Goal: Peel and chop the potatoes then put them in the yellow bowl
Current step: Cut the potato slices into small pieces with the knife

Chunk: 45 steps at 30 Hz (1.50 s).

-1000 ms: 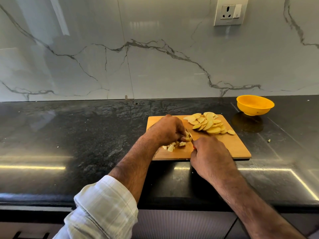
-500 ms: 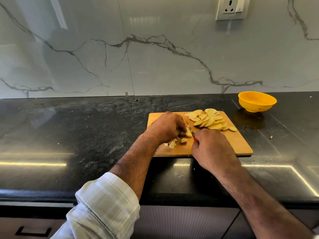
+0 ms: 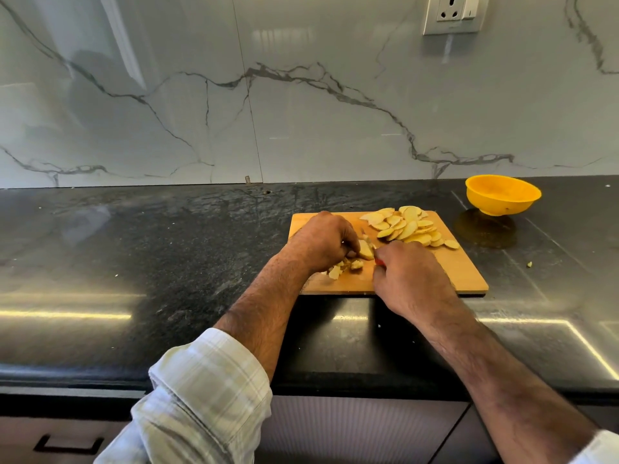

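Note:
A wooden chopping board (image 3: 462,276) lies on the black counter. A pile of potato slices (image 3: 407,227) covers its far right part. My left hand (image 3: 321,241) holds down a stack of potato slices (image 3: 365,250) near the board's middle, with small chopped pieces (image 3: 341,267) just below it. My right hand (image 3: 407,279) grips a knife with a red handle (image 3: 379,261); its blade is mostly hidden between the hands. The yellow bowl (image 3: 502,195) stands empty on the counter, beyond the board's far right corner.
The black stone counter (image 3: 167,249) stretches wide to the left. A marble wall with a socket (image 3: 452,13) rises behind it. A small potato scrap (image 3: 529,263) lies right of the board. Drawers sit below the counter's front edge.
Both hands stay on the board over the potato stack, the right hand working the knife slightly toward the left hand. The camera tilted a little, shifting the scene down.

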Each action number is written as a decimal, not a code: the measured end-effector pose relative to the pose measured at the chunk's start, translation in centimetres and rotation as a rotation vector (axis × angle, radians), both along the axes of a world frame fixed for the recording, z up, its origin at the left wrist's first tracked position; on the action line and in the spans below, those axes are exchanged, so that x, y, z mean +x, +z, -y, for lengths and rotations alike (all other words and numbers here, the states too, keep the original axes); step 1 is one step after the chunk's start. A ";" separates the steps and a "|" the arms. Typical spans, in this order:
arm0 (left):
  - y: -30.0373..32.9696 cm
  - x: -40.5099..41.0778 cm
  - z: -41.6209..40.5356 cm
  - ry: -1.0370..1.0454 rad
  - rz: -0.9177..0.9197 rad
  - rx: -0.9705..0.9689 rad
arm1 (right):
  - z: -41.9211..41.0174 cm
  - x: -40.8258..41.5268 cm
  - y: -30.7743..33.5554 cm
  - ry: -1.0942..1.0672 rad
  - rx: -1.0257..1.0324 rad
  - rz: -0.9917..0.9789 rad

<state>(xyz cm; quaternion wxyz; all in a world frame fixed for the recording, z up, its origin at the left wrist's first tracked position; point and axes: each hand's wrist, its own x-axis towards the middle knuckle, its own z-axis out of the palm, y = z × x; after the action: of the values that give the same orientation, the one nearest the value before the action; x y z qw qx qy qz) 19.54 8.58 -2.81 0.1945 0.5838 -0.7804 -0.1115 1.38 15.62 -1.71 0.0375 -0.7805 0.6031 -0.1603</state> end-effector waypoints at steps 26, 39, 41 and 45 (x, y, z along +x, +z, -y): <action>-0.6 0.8 -0.2 -0.034 -0.080 -0.026 | 0.7 -0.3 -0.6 0.027 -0.004 0.054; -0.4 0.8 0.1 0.056 0.108 -0.041 | 0.4 1.6 0.8 0.035 0.171 -0.113; -0.5 0.9 0.0 0.063 0.096 -0.042 | 0.8 1.9 0.9 0.044 0.191 -0.119; -0.6 0.6 -0.4 0.102 0.100 -0.082 | 0.5 -0.5 0.0 0.086 0.024 0.070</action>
<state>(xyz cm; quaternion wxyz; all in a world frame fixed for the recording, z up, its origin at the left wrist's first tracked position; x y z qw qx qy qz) 20.15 8.99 -3.37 0.1846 0.6190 -0.7624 -0.0403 0.83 15.10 -1.66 0.0749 -0.7990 0.5693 -0.1784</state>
